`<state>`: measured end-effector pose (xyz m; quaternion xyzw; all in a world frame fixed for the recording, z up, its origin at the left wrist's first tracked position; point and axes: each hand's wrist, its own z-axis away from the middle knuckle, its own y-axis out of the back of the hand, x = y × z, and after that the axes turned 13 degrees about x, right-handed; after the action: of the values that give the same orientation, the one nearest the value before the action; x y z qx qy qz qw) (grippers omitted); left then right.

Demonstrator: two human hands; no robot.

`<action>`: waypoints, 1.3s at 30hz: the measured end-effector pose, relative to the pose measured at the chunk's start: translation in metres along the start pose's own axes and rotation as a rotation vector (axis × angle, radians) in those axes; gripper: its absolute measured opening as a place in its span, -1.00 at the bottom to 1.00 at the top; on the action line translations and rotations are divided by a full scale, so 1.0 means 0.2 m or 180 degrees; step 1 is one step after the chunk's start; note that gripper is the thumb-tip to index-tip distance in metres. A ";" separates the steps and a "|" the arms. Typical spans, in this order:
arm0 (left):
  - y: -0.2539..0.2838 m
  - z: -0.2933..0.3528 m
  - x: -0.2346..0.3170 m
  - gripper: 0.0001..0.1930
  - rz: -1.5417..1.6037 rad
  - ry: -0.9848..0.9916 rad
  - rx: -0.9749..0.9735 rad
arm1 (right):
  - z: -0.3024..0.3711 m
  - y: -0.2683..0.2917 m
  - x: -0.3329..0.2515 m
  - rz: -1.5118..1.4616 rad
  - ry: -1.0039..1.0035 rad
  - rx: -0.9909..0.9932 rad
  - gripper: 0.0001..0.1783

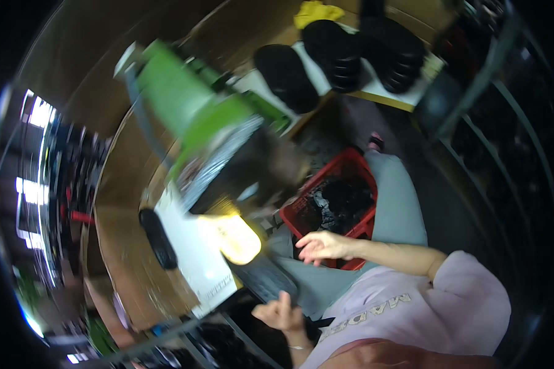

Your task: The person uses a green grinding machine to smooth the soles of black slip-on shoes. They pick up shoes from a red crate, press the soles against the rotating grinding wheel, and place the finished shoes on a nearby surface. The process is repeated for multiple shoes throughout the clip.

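Observation:
My left hand [280,313] is at the lower middle, a finger pointing up and the others loosely bent apart, with nothing seen in it. Just above it lies a dark grey shoe sole [266,280]; I cannot tell if they touch. Up and to the right, my right hand [326,246] hovers over my lap near the red crate, fingers loosely spread and empty. A brightly lit yellowish sole-shaped piece [240,241] shows beside the dark sole, under the green machine [184,98]. The machine's lower part is blurred.
A red plastic crate [294,216] holding dark scraps stands by my legs. Stacks of black soles [332,55] rest on a white board at the back, near a yellow cloth [317,12]. Another black sole [157,238] lies on the white table [191,246]. Cardboard [123,246] walls the left side.

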<state>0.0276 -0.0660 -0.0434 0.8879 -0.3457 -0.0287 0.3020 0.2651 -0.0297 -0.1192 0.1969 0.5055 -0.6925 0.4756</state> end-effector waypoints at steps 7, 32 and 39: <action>-0.22 -0.08 0.24 -0.62 0.1992 -0.0708 -0.0588 | 0.49 0.04 -0.07 -0.0270 0.1578 0.1570 -0.41; -0.20 -0.22 -0.85 -0.34 -0.1360 0.1458 -0.0935 | -0.87 0.67 -1.68 0.1871 0.1633 0.4153 -0.56; 0.05 0.02 -0.41 -0.63 -0.1518 0.0699 -0.0472 | -0.58 0.68 -1.37 0.1234 0.4183 0.3805 -0.72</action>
<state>-0.0413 -0.0229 -0.0528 0.9175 -0.0891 -0.0278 0.3866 0.4871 0.1937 -0.0309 0.8476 0.1894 -0.4954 0.0183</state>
